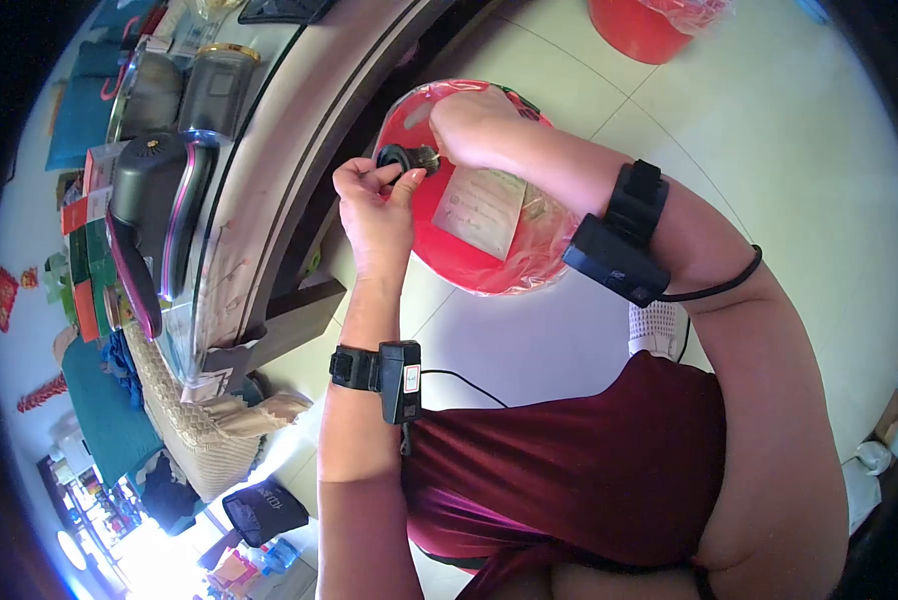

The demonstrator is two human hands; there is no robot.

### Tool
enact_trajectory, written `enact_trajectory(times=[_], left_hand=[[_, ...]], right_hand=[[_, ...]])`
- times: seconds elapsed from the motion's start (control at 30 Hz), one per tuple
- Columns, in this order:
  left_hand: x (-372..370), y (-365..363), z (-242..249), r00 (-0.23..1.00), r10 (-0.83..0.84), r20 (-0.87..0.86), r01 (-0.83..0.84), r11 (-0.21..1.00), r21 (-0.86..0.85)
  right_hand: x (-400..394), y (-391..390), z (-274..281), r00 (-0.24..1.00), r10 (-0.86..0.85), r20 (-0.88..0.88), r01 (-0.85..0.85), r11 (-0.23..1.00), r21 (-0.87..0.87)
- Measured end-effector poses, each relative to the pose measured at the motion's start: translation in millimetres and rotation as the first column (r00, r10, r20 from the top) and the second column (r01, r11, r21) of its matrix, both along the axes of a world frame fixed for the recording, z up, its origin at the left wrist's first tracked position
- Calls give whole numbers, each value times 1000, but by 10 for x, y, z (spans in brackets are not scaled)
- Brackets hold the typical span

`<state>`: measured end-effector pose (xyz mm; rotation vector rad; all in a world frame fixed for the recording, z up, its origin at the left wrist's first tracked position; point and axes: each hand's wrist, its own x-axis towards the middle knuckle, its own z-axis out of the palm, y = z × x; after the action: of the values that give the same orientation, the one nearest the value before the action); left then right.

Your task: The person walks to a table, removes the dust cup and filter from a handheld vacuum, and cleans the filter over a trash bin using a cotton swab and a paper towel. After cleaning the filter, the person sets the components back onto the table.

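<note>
Over a red bin lined with clear plastic, my left hand grips a small black round object between thumb and fingers. A translucent brownish part shows at that object's right end, close to my right hand. My right hand is closed above the bin, its fingertips turned down and partly hidden; what it holds, if anything, cannot be made out. Inside the bin lies a pale paper with writing, beside crumpled clear plastic.
A glass-topped table at the left carries a dark grey appliance and a dark canister. Another red bin stands at the top. A black bag is at lower left, near a cloth-covered seat.
</note>
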<state>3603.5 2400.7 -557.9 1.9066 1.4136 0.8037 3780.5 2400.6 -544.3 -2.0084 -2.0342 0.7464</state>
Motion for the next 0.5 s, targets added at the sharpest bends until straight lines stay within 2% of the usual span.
enact_trajectory(times=[0.13,0.27,0.43,0.5], left_hand=[[-57,45,9,999,13,30,-12,999,-32],[-62,55,-17,997,-69,-27,72,992,105],[-63,17,53,982,-144,-123,165,968,188],[-61,12,107,982,-115,-150,139,977,161]], right_hand=[[-1,73,-7,989,-49,-142,47,999,-17],[-5,90,27,981,-111,-156,102,993,-63],[-34,142,-5,978,-166,-126,158,985,-69],[-20,138,-14,975,-172,-143,164,984,-63]])
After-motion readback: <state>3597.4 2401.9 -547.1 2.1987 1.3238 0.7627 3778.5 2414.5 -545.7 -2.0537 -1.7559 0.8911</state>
